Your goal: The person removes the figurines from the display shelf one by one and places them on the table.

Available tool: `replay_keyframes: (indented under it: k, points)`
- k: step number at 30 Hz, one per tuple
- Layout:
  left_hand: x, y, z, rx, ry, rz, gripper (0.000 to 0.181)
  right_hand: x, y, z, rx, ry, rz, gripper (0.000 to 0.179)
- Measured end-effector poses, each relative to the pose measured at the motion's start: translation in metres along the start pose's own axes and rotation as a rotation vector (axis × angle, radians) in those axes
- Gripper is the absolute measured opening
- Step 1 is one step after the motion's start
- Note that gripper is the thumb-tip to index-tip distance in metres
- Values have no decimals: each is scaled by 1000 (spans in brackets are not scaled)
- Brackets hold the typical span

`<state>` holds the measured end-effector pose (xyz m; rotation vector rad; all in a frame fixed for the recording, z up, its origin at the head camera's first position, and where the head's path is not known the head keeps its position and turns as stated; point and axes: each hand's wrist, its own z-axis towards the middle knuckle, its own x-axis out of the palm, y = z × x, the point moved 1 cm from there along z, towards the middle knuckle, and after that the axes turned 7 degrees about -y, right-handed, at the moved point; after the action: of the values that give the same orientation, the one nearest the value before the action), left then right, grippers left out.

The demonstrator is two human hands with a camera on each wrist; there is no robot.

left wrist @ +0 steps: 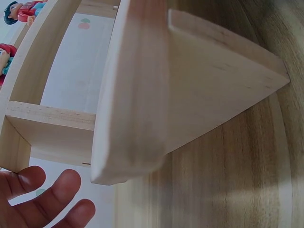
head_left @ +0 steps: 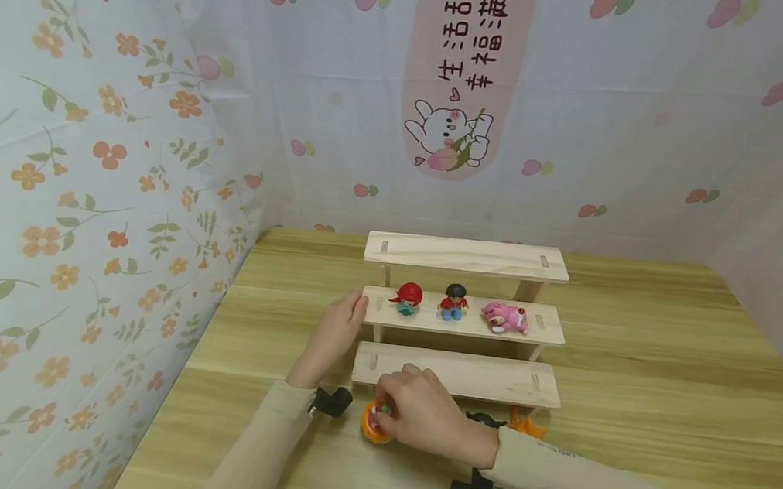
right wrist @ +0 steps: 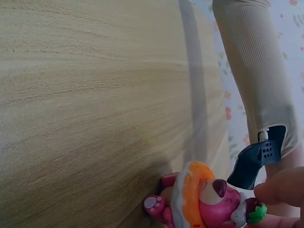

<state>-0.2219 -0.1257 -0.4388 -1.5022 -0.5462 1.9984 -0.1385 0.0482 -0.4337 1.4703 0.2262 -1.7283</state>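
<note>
A pink bear figurine with an orange ring round its body and a strawberry on its head [right wrist: 221,204] is at the table in front of the stepped wooden shelf [head_left: 457,374]. My right hand [head_left: 425,414] pinches it by the strawberry end; in the head view the fingers partly cover it. My left hand [head_left: 335,333] rests against the left end of the middle step, its fingers [left wrist: 64,190] spread and slightly bent in the left wrist view; its thumb is hidden there. On that step sit a red-capped figurine [head_left: 408,298], a black-haired figurine [head_left: 454,303] and a pink figurine lying down [head_left: 506,317].
Partly hidden by my right forearm, a black object [head_left: 486,420] and an orange spiky one [head_left: 525,425] are in front of the shelf. A black wrist mount [right wrist: 254,159] is on the left sleeve. Patterned cloth [head_left: 336,154] hangs behind the wooden table [head_left: 666,377].
</note>
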Motion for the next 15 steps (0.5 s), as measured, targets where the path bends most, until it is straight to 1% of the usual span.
replay_keyframes:
  k: [4,7,15]
  points:
    - [0,1,0,-5,4,-1,27,-1,1,0,18,25,18,19]
    - [0,0,1,-7,8,-6,27,-2,1,1,17,26,18,19]
    - [-1,0,0,11,-1,-9,25,-3,-1,0,-13,-19,29,18]
